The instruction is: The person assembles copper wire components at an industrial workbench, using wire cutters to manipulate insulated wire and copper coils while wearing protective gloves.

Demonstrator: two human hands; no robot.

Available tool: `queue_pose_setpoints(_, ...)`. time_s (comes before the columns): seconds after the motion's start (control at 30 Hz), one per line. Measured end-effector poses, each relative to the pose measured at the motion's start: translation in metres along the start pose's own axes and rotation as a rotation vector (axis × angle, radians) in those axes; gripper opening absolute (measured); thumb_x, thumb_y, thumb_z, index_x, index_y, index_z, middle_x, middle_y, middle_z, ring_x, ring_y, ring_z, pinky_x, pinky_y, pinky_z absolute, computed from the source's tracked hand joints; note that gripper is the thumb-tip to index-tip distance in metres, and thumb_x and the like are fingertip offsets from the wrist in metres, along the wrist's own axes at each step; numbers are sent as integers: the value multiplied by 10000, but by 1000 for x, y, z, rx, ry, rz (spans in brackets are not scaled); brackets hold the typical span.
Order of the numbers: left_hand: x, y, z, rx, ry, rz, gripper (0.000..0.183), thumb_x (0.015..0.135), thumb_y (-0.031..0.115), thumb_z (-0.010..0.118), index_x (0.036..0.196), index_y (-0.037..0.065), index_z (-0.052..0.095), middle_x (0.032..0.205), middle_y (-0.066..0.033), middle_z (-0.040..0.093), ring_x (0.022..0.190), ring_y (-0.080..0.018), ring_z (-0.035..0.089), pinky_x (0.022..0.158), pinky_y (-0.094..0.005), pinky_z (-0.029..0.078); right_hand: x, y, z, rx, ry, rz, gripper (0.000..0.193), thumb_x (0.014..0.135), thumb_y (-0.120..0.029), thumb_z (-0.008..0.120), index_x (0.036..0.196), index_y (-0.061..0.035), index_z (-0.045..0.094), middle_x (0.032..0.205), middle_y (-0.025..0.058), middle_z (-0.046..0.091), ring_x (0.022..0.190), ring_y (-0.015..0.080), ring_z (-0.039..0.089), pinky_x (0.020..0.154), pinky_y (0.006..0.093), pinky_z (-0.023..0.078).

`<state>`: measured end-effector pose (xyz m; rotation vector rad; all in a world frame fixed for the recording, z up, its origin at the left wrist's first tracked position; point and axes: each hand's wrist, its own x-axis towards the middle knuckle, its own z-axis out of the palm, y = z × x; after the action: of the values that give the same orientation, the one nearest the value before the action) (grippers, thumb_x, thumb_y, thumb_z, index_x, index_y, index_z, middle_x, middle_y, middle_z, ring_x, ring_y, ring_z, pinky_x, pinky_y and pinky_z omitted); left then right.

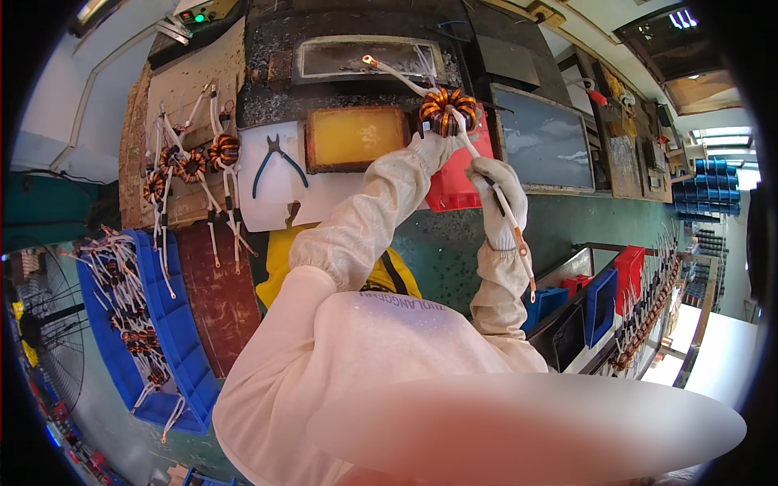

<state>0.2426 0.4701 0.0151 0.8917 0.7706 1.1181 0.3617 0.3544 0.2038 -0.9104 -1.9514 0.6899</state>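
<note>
A copper-wound toroidal coil (448, 112) is held up over the bench by my left hand (436, 146), in a pale glove, at its near side; the coil hides most of those fingers. My gloved right hand (502, 190) is closed around a white-sleeved lead (468, 144) that runs from the coil's middle down to the right. Below that hand, the lead ends in bare copper with a lug (532, 285). Another white lead (397, 75) reaches up and left from the coil, also tipped with a copper lug. Beneath the coil and hands lies a red plastic bin (458, 182).
Left of my arms are a yellow-filled tray (356, 139) and cutting pliers (278, 166). Behind stands a rectangular metal-rimmed trough (365, 58). Several coils (190, 164) rest on a wooden board. A blue crate (190, 356) holds more. A grey panel (547, 138) lies right.
</note>
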Motion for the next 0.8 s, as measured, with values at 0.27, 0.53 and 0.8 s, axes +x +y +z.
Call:
queue_pose_setpoints(0.27,-15,-5,-1,513,332,-174,316,911,304,502,1003,14,590,967,-87,645,834,-206,616,704,-325,505,-28,41,5,267,85,174,191,864,31,538,1050,37,584,1042,165,605,913,251,636,848,358,512)
queue_pose_setpoints(0.53,2,0,6,-164,452,-113,180,898,151,495,1047,73,557,840,-36,572,754,-161,566,696,-260,481,-27,49,19,281,157,198,206,866,23,534,1067,32,580,1026,152,616,904,233,639,835,335,508)
queue_pose_setpoints(0.8,31,-39,-28,-1691,-327,-820,395,868,114,510,1260,77,485,733,29,513,555,-82,499,472,-192,438,-20,54,16,248,189,210,186,870,22,537,1050,25,584,1000,127,616,886,221,639,829,324,497)
